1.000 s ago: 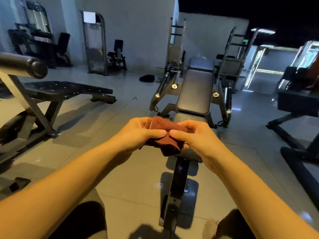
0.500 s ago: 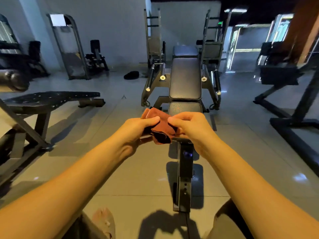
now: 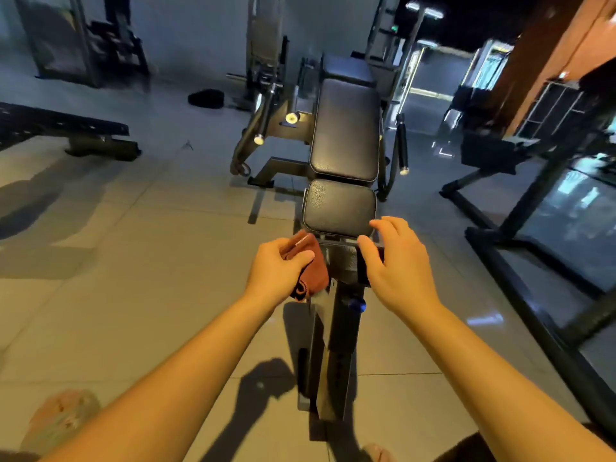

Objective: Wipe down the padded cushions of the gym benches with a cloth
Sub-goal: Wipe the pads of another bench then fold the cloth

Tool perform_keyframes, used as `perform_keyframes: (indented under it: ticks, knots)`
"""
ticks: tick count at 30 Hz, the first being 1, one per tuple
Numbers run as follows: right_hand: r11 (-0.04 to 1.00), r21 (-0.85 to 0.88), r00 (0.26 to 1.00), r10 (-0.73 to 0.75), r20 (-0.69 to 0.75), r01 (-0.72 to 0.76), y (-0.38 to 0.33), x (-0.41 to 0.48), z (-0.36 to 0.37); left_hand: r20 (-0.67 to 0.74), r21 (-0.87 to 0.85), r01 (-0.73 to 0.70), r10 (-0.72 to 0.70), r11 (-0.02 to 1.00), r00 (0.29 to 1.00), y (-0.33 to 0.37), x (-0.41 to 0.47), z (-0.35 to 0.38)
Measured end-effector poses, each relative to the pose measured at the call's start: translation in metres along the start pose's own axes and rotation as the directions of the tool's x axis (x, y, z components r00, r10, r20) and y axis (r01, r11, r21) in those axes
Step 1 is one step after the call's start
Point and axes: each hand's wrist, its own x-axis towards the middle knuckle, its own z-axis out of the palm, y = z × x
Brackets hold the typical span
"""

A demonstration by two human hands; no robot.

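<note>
A gym: padded bench (image 3: pixel 345 128), weight machines (image 3: pixel 263 61) (dimly lit) and racks on a tiled floor (image 3: pixel 133 261).

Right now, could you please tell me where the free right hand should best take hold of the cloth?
Probably the folded lower end of the cloth, coming from the right. That part hangs free below the left hand, which grips the upper bunch, and it faces the open right hand.
</note>
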Motion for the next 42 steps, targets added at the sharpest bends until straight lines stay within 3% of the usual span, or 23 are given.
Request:
perform_keyframes:
  ticks: [6, 11, 17, 25, 29, 37, 42]
  knots:
    - [0.999, -0.009, 0.96, 0.041, -0.278, -0.046, -0.001, 0.0, 0.03, 0.116, -0.068, -0.103, 0.111, 0.992, 0.987, -0.006, 0.012, 0.01]
    - [0.998, -0.001, 0.92, 0.058, -0.389, -0.064, 0.0, 0.001, 0.043, 0.173, 0.009, -0.133, 0.13, 0.991, 0.976, -0.017, 0.038, 0.012]
    - [0.995, -0.021, 0.899, 0.079, -0.43, -0.098, -0.002, 0.004, 0.049, 0.179, 0.029, -0.006, 0.001, 1.0, 0.984, -0.034, 0.067, 0.01]
    - [0.983, -0.005, 0.869, 0.16, -0.469, -0.184, -0.007, 0.005, 0.055, 0.284, 0.013, -0.244, 0.23, 0.97, 0.931, -0.04, 0.052, 0.007]
    - [0.973, 0.0, 0.855, 0.201, -0.478, -0.229, -0.008, 0.005, 0.058, 0.21, 0.036, -0.101, 0.091, 0.994, 0.973, -0.048, 0.077, 0.006]
    - [0.968, 0.001, 0.843, 0.218, -0.492, -0.249, -0.009, 0.003, 0.059, 0.333, -0.076, -0.24, 0.252, 0.968, 0.909, -0.033, 0.043, 0.006]
    - [0.971, 0.006, 0.843, 0.211, -0.495, -0.24, -0.008, 0.001, 0.058, 0.273, -0.014, -0.149, 0.147, 0.989, 0.951, -0.037, 0.075, 0.006]
